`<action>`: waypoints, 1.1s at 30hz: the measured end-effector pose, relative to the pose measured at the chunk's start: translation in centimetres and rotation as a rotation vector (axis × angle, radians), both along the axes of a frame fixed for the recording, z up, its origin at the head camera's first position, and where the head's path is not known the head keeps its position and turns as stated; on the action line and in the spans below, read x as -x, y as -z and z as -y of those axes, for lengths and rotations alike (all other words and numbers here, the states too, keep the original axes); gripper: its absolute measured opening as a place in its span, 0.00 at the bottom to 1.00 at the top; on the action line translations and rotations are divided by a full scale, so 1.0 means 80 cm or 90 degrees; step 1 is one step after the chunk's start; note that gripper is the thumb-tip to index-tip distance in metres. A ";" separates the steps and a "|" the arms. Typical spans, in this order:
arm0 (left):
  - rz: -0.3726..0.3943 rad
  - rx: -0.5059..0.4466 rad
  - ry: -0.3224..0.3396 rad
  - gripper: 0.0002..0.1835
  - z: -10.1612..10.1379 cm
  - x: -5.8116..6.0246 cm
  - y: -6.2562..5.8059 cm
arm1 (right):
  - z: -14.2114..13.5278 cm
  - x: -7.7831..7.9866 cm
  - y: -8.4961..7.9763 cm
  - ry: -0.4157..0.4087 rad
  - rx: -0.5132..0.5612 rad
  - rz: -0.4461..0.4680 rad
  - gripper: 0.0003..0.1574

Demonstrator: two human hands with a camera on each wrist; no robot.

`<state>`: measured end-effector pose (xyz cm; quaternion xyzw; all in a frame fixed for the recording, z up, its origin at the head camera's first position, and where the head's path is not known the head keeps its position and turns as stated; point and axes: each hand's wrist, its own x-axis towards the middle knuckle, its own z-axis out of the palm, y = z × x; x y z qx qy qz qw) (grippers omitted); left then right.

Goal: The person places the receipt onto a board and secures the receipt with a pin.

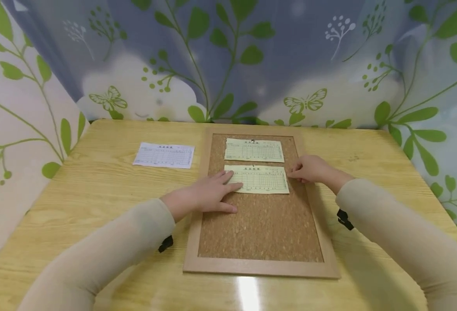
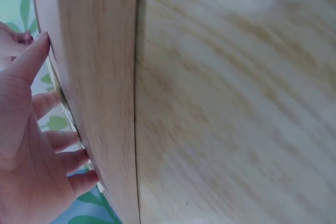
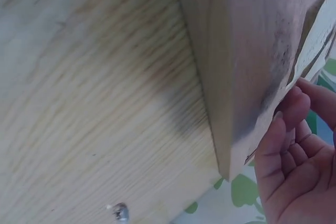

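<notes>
A cork board (image 1: 263,224) in a wooden frame lies flat on the counter (image 1: 107,194). 2 yellow slips are on it: the upper slip (image 1: 254,150) sits near the top edge with a pin (image 1: 253,141) showing at its top middle, and the lower slip (image 1: 258,179) lies just below it, apart by a thin strip of cork.

The left hand (image 1: 209,195) rests flat on the board's left side, fingers straight and released, their tips pressing the lower slip's left edge. The right hand (image 1: 310,169) sits at that slip's right edge with fingers curled in; whether they pinch the paper or a pin I cannot tell. The wrist views show only the frame, the counter and the palms.

A white slip (image 1: 164,155) lies on the counter, well left of the board and untouched.

As a judgement: 1 slip looks fixed, the 2nd is placed and being held down, perhaps not yet pinned since no pin is clear on it, and the white slip is left to go up. Roughly halfway.
</notes>
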<state>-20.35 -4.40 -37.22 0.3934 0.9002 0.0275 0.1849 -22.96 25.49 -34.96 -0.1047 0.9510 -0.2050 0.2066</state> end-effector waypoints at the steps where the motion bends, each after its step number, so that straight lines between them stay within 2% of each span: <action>1: 0.000 -0.004 -0.002 0.41 0.001 -0.001 0.002 | -0.002 -0.002 0.002 0.003 0.007 -0.006 0.19; 7: 0.002 -0.010 -0.004 0.41 0.002 0.000 0.002 | -0.015 -0.008 0.004 0.016 0.027 -0.016 0.19; 19: -0.003 -0.018 0.006 0.41 0.004 0.003 0.007 | -0.045 -0.023 0.001 0.028 0.038 -0.022 0.12; 26: 0.022 -0.004 -0.005 0.45 0.002 0.005 0.001 | -0.066 -0.033 -0.005 0.038 0.046 -0.017 0.17; 33: 0.033 0.007 -0.016 0.46 -0.001 0.003 0.001 | -0.091 -0.042 0.001 0.045 0.061 -0.020 0.18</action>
